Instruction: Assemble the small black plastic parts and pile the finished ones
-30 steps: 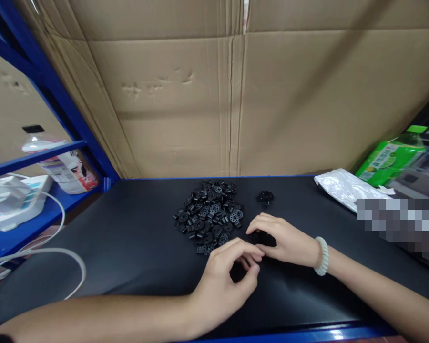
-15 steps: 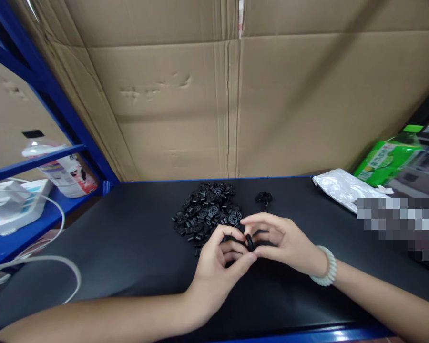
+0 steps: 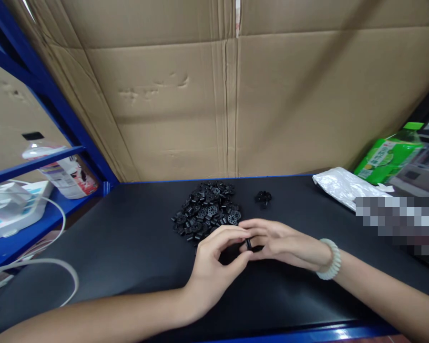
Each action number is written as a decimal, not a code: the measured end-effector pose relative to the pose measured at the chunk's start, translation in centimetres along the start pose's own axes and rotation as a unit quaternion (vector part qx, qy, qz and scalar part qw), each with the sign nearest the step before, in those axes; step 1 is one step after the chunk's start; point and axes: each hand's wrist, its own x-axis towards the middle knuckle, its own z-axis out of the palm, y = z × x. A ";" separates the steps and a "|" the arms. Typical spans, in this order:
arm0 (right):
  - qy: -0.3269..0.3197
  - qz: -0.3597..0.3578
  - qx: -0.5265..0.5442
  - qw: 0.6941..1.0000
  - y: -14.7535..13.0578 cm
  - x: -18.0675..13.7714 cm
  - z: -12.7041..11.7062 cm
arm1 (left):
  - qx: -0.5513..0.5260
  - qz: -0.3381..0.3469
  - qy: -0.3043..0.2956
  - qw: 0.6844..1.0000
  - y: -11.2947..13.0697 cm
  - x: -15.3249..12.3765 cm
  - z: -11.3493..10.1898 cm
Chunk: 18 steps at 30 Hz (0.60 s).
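A small round black plastic part (image 3: 248, 244) is held on edge between the fingertips of both hands, above the black tabletop. My left hand (image 3: 218, 267) has its thumb and fingers closed on it from the left. From the right, my right hand (image 3: 279, 243) grips the same part, its wrist in a pale coiled band (image 3: 331, 259). Just behind my left hand lies a heap of black plastic parts (image 3: 203, 212), several showing round faces with holes. Farther back, a small separate cluster of black parts (image 3: 263, 197) sits right of the heap.
Cardboard (image 3: 171, 109) walls the back of the black table (image 3: 128, 247). On the left stand a blue rack (image 3: 93, 157), a bottle (image 3: 67, 171), a white power strip (image 3: 21, 209) and a looping cable (image 3: 71, 271). A silvery bag (image 3: 343, 183) and green-labelled bottle (image 3: 386, 157) are at right.
My fingers have shifted around the small black part, and my right hand has turned slightly. The heap and separate cluster stay where they were.
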 end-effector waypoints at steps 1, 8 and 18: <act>-0.012 0.027 0.021 0.999 0.1 0.0 0.0 | 0.025 0.019 -0.007 0.999 0.0 0.0 0.0; -0.061 0.047 -0.020 0.997 1.1 0.6 0.9 | 0.073 0.034 -0.060 0.995 0.2 -0.1 0.0; -0.087 0.046 0.067 0.993 1.0 0.4 0.5 | 0.100 0.079 -0.072 0.989 0.8 -0.2 0.3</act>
